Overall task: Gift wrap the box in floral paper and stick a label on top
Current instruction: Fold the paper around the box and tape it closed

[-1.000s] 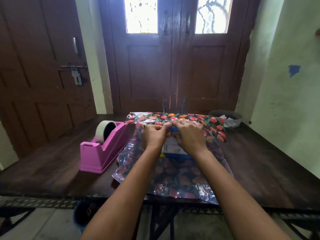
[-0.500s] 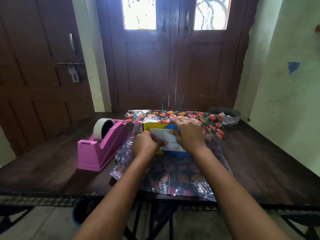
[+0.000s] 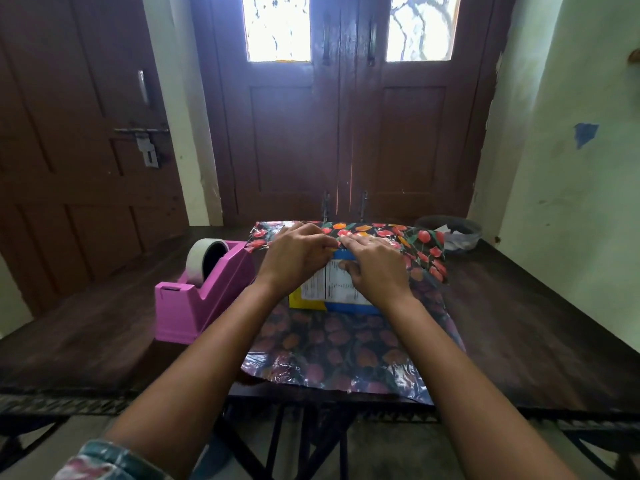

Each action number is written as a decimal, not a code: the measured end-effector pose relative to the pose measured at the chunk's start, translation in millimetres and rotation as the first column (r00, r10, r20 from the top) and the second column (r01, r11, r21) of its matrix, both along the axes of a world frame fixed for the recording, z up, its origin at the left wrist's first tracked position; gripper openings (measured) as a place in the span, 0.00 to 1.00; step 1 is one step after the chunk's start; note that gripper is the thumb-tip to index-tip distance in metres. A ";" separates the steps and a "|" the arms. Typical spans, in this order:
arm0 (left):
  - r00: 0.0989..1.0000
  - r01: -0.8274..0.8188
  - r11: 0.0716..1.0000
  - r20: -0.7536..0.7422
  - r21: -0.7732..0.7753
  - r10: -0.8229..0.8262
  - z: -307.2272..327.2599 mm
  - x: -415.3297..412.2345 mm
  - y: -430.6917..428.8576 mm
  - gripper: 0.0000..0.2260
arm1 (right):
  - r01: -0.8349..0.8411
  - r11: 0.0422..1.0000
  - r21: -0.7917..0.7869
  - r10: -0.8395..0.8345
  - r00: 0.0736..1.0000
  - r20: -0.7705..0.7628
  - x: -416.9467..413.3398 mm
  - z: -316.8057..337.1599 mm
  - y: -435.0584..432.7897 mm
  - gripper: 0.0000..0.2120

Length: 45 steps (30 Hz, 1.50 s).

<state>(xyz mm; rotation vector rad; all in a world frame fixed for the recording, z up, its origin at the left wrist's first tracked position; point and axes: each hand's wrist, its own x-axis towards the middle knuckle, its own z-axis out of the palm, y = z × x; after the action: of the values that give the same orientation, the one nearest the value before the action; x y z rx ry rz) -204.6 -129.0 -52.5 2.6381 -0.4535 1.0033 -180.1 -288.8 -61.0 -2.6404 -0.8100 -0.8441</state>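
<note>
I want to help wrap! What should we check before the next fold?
1. Far flap of the paper over the box: ok; the left hand pinches its edge and the right hand presses it flat.
2. Flap taped: cannot tell; the hands cover the edge.
3. Near flap free: ok; it lies flat on the table.
4. Tape handy: ok; the dispenser stands left of the paper with a roll in it.
5. Label ready: cannot tell; none in view.
</note>
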 end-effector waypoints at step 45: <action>0.976 -0.125 0.920 -0.210 -0.372 0.048 10.9 -17.9 64.8 0.12 | -0.097 0.982 -0.163 0.110 0.991 0.075 -9.8 -22.3 43.8 0.30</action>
<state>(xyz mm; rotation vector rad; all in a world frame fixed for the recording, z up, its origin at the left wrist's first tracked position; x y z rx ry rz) -222.5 -64.1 -41.6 2.3818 -0.0808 0.7508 -189.8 -245.0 -83.3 -2.6856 -1.0687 -0.9026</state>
